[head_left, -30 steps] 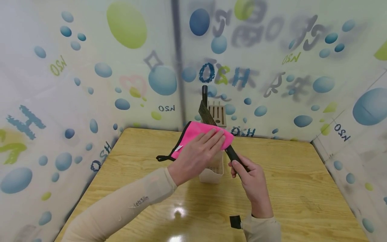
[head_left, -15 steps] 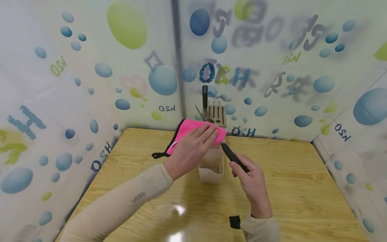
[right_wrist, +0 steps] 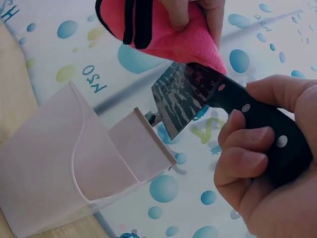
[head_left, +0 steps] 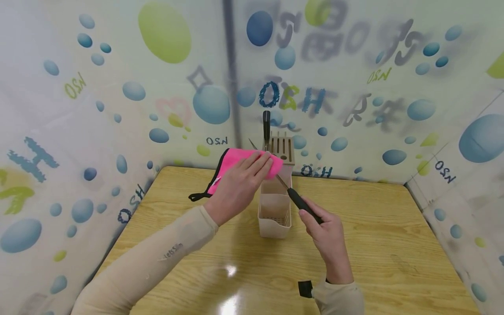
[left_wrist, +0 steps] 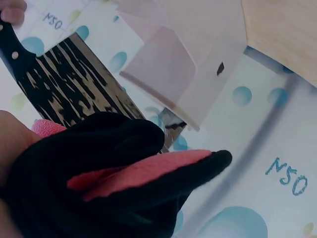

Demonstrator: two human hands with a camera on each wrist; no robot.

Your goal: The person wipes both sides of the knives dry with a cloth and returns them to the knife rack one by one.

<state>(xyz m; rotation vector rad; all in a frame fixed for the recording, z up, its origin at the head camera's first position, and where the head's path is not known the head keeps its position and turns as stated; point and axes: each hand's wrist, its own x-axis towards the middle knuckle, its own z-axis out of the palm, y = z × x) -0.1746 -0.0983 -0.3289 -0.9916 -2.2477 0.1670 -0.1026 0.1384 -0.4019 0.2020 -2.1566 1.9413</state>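
My right hand (head_left: 328, 240) grips the black riveted handle of a broad-bladed kitchen knife (head_left: 304, 205), held in the air with its blade pointing away to the left. A pink cloth (head_left: 232, 161) with black trim is folded over the blade, and my left hand (head_left: 238, 186) holds it there with the fingers laid across the top. The cloth hides the middle of the blade; in the head view its tip pokes out beyond. The right wrist view shows the bare blade (right_wrist: 181, 106) beside the cloth, and the left wrist view shows its broad face (left_wrist: 81, 82).
Beneath the knife, a pale knife holder (head_left: 274, 229) with open front compartments and a slotted top (head_left: 286, 151) stands on the wooden table (head_left: 378, 236). Another black-handled utensil (head_left: 266, 124) stands upright in it. Printed wall panels (head_left: 346, 65) enclose the back and sides.
My left hand and the cloth have slid left along the blade, away from the handle. The knife has turned so its blade looks thinner in the head view. My right hand stays nearly in place.
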